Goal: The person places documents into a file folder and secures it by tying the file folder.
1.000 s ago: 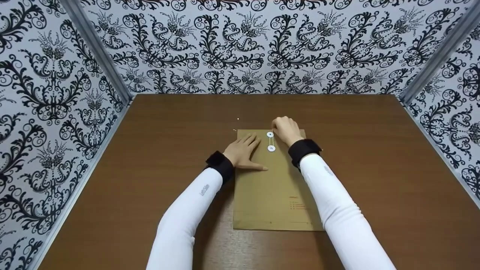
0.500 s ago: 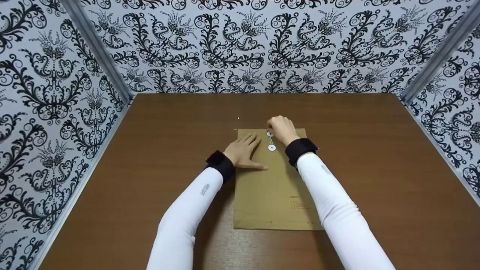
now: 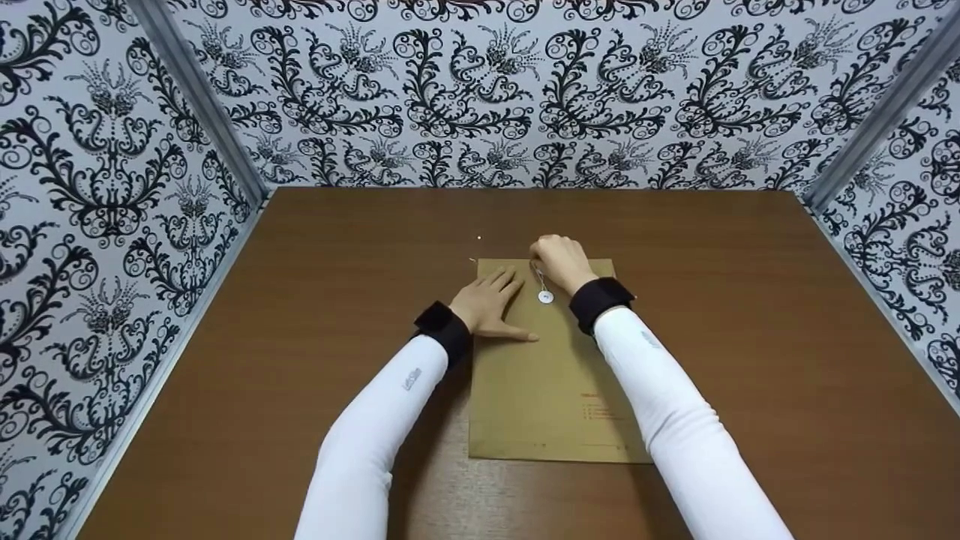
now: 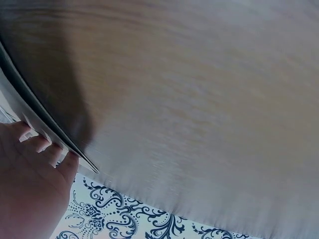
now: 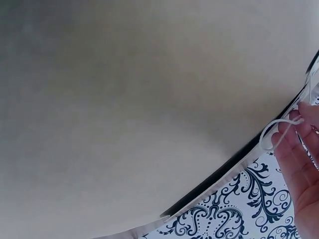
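Note:
A brown kraft document envelope (image 3: 555, 390) lies flat on the wooden table. My left hand (image 3: 486, 306) rests with spread fingers on its upper left part, thumb pointing to the middle. At the top edge, my right hand (image 3: 564, 262) pinches a thin white string (image 5: 279, 121) between thumb and fingers; a loose loop hangs from them in the right wrist view. A round white button (image 3: 546, 297) shows just below that hand, with string running from it up to the fingers. The upper button is hidden behind the right hand.
Small white bits (image 3: 479, 238) lie on the brown table (image 3: 337, 300) beyond the envelope's upper left corner. Patterned black-and-white walls (image 3: 480, 90) with grey corner posts (image 3: 199, 97) enclose the table at the back and sides.
My right hand has moved left along the envelope's top edge, from beside the upper button to over it, drawing the string across. My left hand has stayed in place.

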Demonstrator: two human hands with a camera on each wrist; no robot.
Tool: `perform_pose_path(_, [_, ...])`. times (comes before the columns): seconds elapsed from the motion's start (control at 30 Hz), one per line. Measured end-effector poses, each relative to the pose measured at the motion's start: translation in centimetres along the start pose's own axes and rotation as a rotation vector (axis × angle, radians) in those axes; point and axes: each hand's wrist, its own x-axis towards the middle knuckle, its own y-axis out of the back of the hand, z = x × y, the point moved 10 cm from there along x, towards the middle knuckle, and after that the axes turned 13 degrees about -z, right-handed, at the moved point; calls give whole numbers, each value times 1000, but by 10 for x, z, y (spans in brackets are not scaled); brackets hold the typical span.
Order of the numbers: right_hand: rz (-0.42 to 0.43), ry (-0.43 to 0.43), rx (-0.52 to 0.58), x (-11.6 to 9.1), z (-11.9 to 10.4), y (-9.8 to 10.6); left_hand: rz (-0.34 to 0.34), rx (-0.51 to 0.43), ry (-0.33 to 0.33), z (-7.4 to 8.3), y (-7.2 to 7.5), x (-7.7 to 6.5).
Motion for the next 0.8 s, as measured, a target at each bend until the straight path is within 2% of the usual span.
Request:
perform_pose_path(0.27, [-70,40,13,-4,-4,-3,-3,0,-8,1,1,-3])
perform_pose_path(0.43, [-102,55,62,-8,-4,-1,2,5,-10,2,2,-5])
perform_pose_path(0.8, [-66,15,175,-31,10,10,13,3,-13,4,4,-6])
